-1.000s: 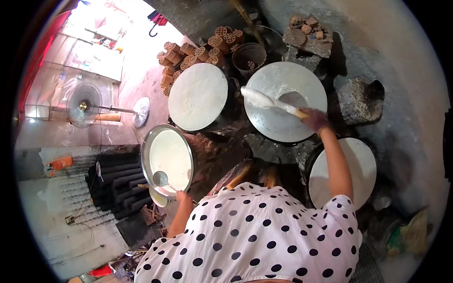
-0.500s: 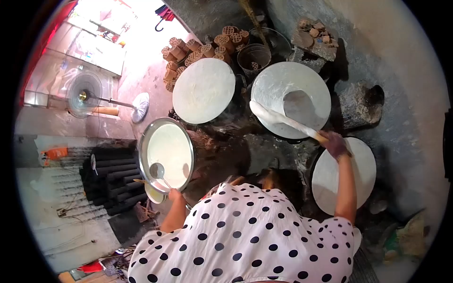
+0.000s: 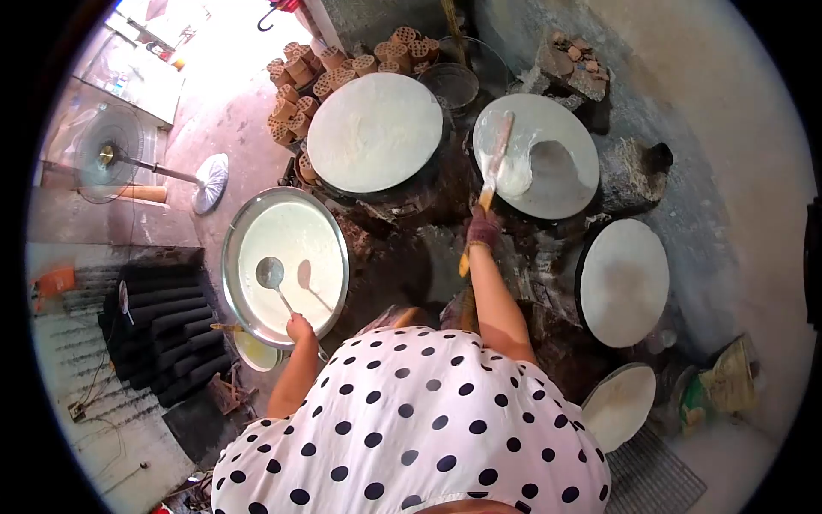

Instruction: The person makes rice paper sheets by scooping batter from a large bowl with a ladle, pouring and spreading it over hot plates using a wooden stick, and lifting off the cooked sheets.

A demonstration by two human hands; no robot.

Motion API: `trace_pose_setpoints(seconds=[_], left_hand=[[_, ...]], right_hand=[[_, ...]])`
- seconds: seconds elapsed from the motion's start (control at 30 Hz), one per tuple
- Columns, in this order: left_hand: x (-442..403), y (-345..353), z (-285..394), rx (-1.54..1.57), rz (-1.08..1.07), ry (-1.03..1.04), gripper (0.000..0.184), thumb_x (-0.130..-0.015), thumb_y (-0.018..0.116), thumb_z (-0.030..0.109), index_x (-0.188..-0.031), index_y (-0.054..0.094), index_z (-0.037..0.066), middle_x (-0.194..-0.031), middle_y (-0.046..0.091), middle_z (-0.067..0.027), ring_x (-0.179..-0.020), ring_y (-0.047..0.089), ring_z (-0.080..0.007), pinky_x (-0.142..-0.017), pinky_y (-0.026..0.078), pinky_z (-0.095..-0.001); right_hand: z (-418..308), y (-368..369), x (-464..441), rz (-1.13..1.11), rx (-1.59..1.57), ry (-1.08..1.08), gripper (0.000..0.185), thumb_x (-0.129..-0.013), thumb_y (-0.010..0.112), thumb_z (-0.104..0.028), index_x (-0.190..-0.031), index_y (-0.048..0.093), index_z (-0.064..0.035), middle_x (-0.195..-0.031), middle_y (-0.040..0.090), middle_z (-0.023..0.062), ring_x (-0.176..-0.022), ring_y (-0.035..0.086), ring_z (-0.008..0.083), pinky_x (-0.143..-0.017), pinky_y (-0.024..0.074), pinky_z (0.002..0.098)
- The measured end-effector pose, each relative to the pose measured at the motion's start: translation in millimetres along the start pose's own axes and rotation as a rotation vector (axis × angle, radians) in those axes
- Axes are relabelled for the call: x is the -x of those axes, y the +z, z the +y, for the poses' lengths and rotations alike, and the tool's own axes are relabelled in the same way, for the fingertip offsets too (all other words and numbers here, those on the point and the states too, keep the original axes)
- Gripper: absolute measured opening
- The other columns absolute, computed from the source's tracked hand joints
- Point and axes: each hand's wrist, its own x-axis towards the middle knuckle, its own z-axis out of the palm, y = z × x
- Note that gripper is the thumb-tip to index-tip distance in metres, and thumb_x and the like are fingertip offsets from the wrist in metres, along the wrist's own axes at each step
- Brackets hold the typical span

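Note:
My left hand (image 3: 300,328) is closed round the handle of a metal ladle (image 3: 270,272), whose round bowl is over a wide metal basin (image 3: 233,257) of creamy white batter (image 3: 291,230). My right hand (image 3: 483,230), in a dark glove, grips the yellow handle of a flat spreading paddle (image 3: 499,147). The paddle's batter-coated blade lies across the left part of a round griddle (image 3: 578,128). Wet batter (image 3: 515,178) is heaped beside the blade, and a grey patch of the griddle shows through on the right.
White rounds cover another griddle (image 3: 374,133) and one at right (image 3: 625,283); a pale disc (image 3: 620,406) lies lower right. Perforated clay-coloured briquettes (image 3: 295,73) stand behind. Black cylinders (image 3: 175,330) are stacked left, near a standing fan (image 3: 108,155). A rough stove pipe (image 3: 638,176) adjoins the wall.
My right hand has swung left with the paddle, which now points away from me instead of lying slanted across the griddle. The ladle stays over the basin. The view has shifted slightly.

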Motion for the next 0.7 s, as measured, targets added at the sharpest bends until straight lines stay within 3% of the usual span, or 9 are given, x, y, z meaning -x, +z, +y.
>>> trace_pose_setpoints(seconds=[0.07,0.13,0.23,0.3,0.33,0.47,0.53,0.57,0.7], left_hand=[[-21,-7,-12,0.076,-0.023,0.028,0.034,-0.092,0.046,0.031,-0.073,0.054,0.004,-0.053,0.043,0.0014,-0.044,0.04,-0.0112,-0.04,0.031,-0.0285],[-24,-24,-6,0.05,-0.001,0.04,0.034,-0.092,0.046,0.031,-0.073,0.054,0.004,-0.054,0.045,0.0004,-0.045,0.043,-0.0119,-0.042,0.033,-0.0288],[-43,-43,-19,-0.007,0.031,0.033,0.036,-0.092,0.045,0.031,-0.075,0.056,0.002,-0.054,0.046,0.0002,-0.047,0.043,-0.0127,-0.044,0.033,-0.0301],[-50,-53,-18,-0.017,0.067,0.035,0.037,-0.091,0.045,0.031,-0.078,0.058,0.0,-0.056,0.048,-0.0009,-0.049,0.043,-0.0144,-0.046,0.034,-0.0319],[-54,-59,-17,-0.024,0.069,0.05,0.037,-0.091,0.045,0.031,-0.078,0.058,0.0,-0.056,0.048,-0.0009,-0.049,0.043,-0.0144,-0.046,0.034,-0.0319],[-69,-70,-7,0.037,0.04,-0.013,0.035,-0.088,0.045,0.029,-0.08,0.059,-0.002,-0.061,0.053,-0.0042,-0.054,0.047,-0.0164,-0.05,0.038,-0.033],[-85,-68,-16,0.0,0.182,0.063,0.026,-0.087,0.046,0.026,-0.076,0.056,0.006,-0.053,0.045,-0.0013,-0.039,0.041,-0.014,-0.036,0.03,-0.0308],[-84,-70,-14,0.021,0.128,-0.017,0.036,-0.087,0.045,0.03,-0.083,0.06,-0.003,-0.07,0.058,-0.0081,-0.06,0.052,-0.0203,-0.056,0.042,-0.0349],[-90,-53,-13,0.019,0.102,-0.008,0.037,-0.088,0.046,0.031,-0.084,0.06,-0.003,-0.072,0.059,-0.0091,-0.063,0.053,-0.0209,-0.06,0.043,-0.0355]], right_hand=[[23,-22,13,-0.066,0.084,0.199,0.041,-0.079,0.06,-0.039,-0.087,0.062,0.0011,-0.077,0.065,0.0181,-0.075,0.062,0.0368,-0.068,0.0482,0.0443],[53,-48,17,-0.132,-0.413,0.467,0.033,-0.077,0.06,-0.032,-0.089,0.064,-0.0013,-0.072,0.063,0.0129,-0.07,0.063,0.0294,-0.063,0.0484,0.0412],[13,-43,18,0.074,-0.568,0.526,0.027,-0.077,0.06,-0.029,-0.084,0.063,-0.0026,-0.067,0.058,0.0083,-0.058,0.059,0.0227,-0.053,0.046,0.0383],[-46,-27,30,-0.156,-0.855,0.534,0.025,-0.08,0.058,-0.029,-0.076,0.059,-0.0041,-0.063,0.057,0.0098,-0.041,0.05,0.0224,-0.041,0.0389,0.0375],[-56,-12,27,-0.308,-0.781,0.501,0.027,-0.081,0.056,-0.031,-0.073,0.056,-0.0053,-0.055,0.054,0.0088,-0.04,0.049,0.0223,-0.039,0.0378,0.0376],[-9,18,28,-0.283,-0.68,0.496,0.028,-0.082,0.055,-0.032,-0.069,0.052,-0.0067,-0.048,0.049,0.0072,-0.035,0.047,0.0209,-0.034,0.0353,0.0357],[24,-8,25,-0.271,-0.661,0.481,0.027,-0.082,0.055,-0.031,-0.069,0.053,-0.0071,-0.048,0.049,0.0068,-0.032,0.044,0.0199,-0.032,0.033,0.0346],[9,-45,42,-0.198,-0.605,0.451,0.027,-0.081,0.055,-0.032,-0.072,0.055,-0.0064,-0.049,0.049,0.0065,-0.032,0.045,0.0198,-0.032,0.0338,0.0352],[69,-94,17,-0.097,-0.148,0.426,0.031,-0.081,0.057,-0.037,-0.074,0.061,-0.0064,-0.055,0.055,0.0077,-0.044,0.056,0.0224,-0.041,0.0423,0.0385]])
